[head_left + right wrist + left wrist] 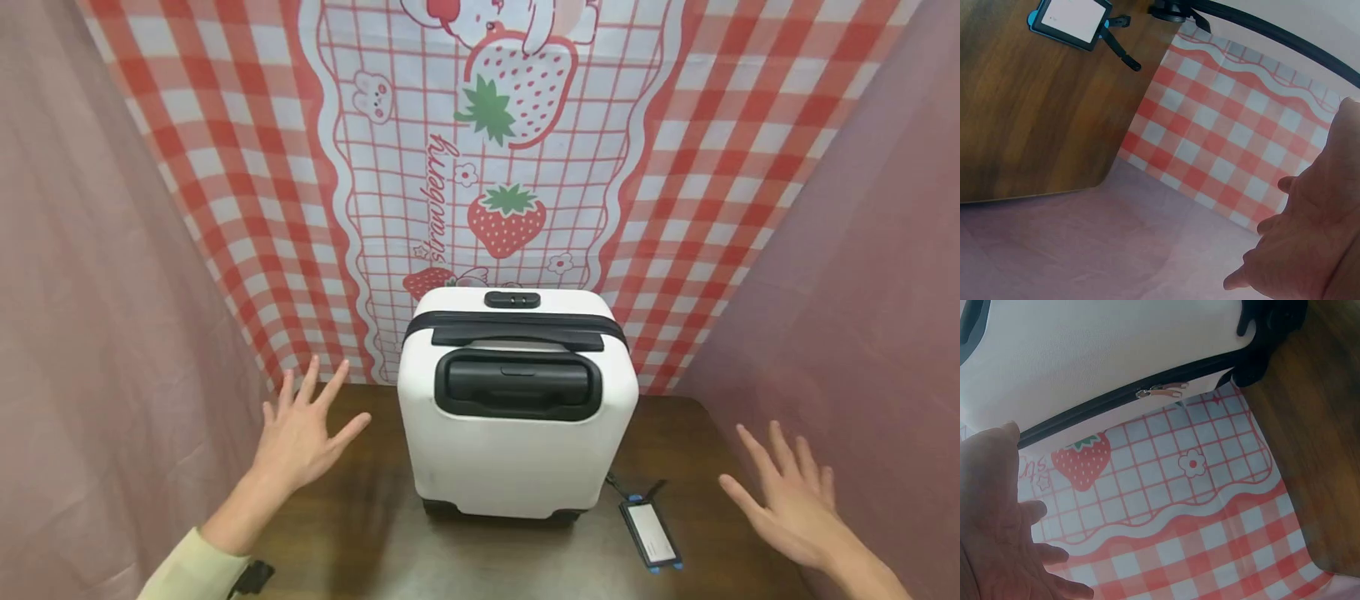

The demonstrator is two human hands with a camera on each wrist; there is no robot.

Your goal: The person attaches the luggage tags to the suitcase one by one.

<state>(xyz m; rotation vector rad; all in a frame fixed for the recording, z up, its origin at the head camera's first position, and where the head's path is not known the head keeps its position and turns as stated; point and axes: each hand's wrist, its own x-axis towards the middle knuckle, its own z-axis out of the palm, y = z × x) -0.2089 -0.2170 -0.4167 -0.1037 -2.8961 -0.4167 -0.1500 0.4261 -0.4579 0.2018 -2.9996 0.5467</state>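
A white suitcase (517, 467) stands upright on the wooden table, its black handle (517, 383) and a small black lock (512, 299) facing up. To its left, my left hand (300, 437) is held in the air with fingers spread, apart from the case. My right hand (795, 500) hovers at the far right, fingers also spread and holding nothing. In the left wrist view, zipper pulls (1163, 391) show on the black seam along the suitcase's side. A luggage tag (651, 533) with a white card lies on the table between the suitcase and my right hand.
Behind the suitcase hangs a red-and-white checked cloth (675, 192) with strawberry prints. Pink curtains (97, 333) close in the left and right sides. The brown table (1035, 125) has a rounded corner at the back right.
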